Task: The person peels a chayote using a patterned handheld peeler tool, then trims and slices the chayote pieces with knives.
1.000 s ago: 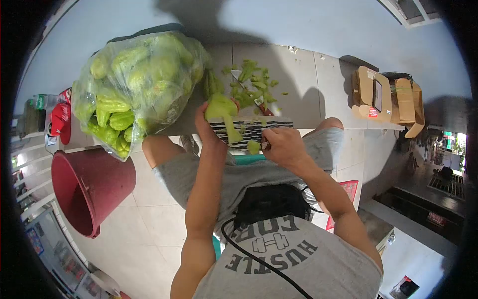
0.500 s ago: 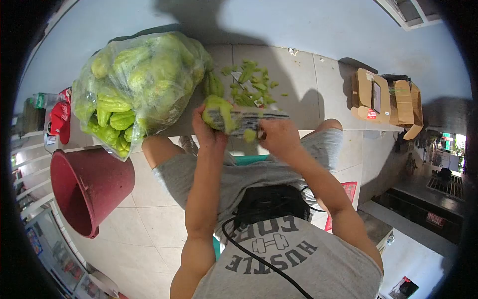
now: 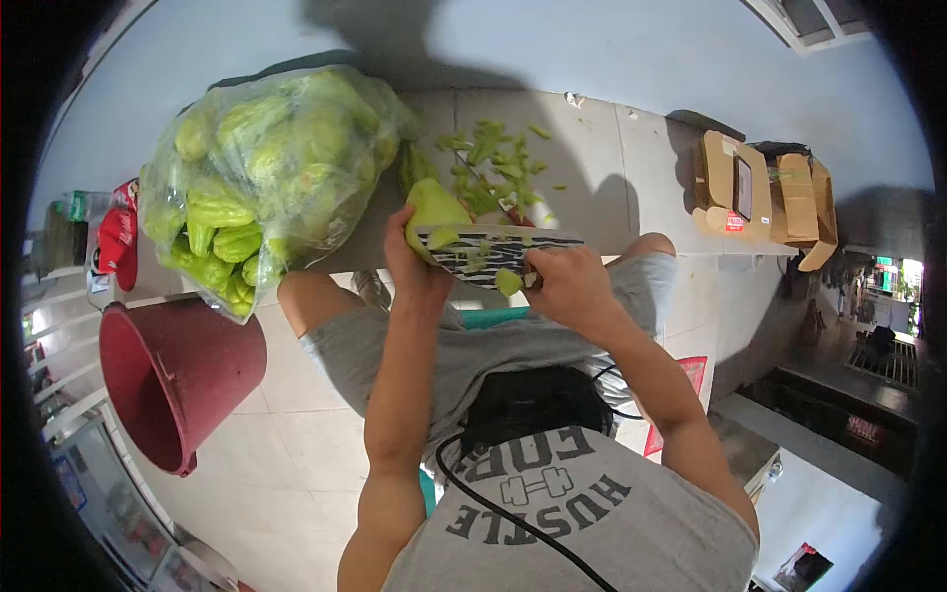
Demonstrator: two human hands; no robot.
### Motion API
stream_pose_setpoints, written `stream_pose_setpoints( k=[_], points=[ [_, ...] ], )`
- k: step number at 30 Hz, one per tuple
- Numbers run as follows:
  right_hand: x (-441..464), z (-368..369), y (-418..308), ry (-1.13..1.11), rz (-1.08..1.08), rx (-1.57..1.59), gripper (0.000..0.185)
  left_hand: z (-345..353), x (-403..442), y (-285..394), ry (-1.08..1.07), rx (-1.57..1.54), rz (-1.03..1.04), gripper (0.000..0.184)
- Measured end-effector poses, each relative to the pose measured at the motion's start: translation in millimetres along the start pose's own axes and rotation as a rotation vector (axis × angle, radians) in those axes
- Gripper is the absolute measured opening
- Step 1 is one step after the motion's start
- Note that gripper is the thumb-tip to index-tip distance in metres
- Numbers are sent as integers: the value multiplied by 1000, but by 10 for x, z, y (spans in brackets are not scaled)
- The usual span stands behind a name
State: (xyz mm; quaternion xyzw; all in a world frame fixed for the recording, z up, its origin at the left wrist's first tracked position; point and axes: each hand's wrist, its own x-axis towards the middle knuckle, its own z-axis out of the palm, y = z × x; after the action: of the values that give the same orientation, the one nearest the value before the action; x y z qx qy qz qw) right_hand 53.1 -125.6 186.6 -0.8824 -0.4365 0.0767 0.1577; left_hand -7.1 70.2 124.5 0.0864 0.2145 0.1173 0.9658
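My left hand (image 3: pixel 414 259) is closed around a pale green chayote (image 3: pixel 434 205). In my right hand (image 3: pixel 572 281) is the handle of a wide knife (image 3: pixel 469 259) with a black-and-white striped blade. The blade lies against the chayote's lower right side, and bits of green peel stick to its face. Beyond my hands, chayote peelings (image 3: pixel 493 156) are scattered on the tiled ledge (image 3: pixel 582 148). A large clear plastic bag (image 3: pixel 326 197) full of chayotes stands to the left, its mouth facing me.
A dark red bucket (image 3: pixel 222 365) lies tipped on the floor at the left, near my knee. Cardboard boxes (image 3: pixel 725 187) sit at the ledge's right end. A red cap (image 3: pixel 118 237) hangs or rests at the far left.
The knife, blurred earlier, now shows its striped blade clearly and sits slightly further right. More of the chayote's smooth top shows, and a peeling has appeared further right on the ledge.
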Motion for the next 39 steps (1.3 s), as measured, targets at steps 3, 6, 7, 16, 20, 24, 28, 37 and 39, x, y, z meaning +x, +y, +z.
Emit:
stream_pose_setpoints(
  k=[3,6,7,16,20,24,28,37,39],
  points=[
    [104,92,124,-32,22,6,19,62,-32,0,193,81,49,41],
    [161,113,146,-76,52,21,19,-70,7,5,177,62,86,42],
    [168,121,133,-96,62,17,18,-126,-1,13,178,65,87,42],
    [203,-142,144,-208,153,100,22,-104,-73,30,205,137,-22,45],
    [161,-160,65,-123,83,89,19,-100,-55,50,115,87,-5,47],
    [410,146,445,-88,173,32,20,119,-208,22,-28,187,-98,46],
    [434,253,583,-97,203,73,21,48,-190,4,-81,169,-95,49],
    [481,91,434,-138,223,-32,26,145,-228,-25,90,242,-63,56],
    [500,54,484,-76,248,13,25,93,-189,-40,-100,200,-123,60]
  ],
)
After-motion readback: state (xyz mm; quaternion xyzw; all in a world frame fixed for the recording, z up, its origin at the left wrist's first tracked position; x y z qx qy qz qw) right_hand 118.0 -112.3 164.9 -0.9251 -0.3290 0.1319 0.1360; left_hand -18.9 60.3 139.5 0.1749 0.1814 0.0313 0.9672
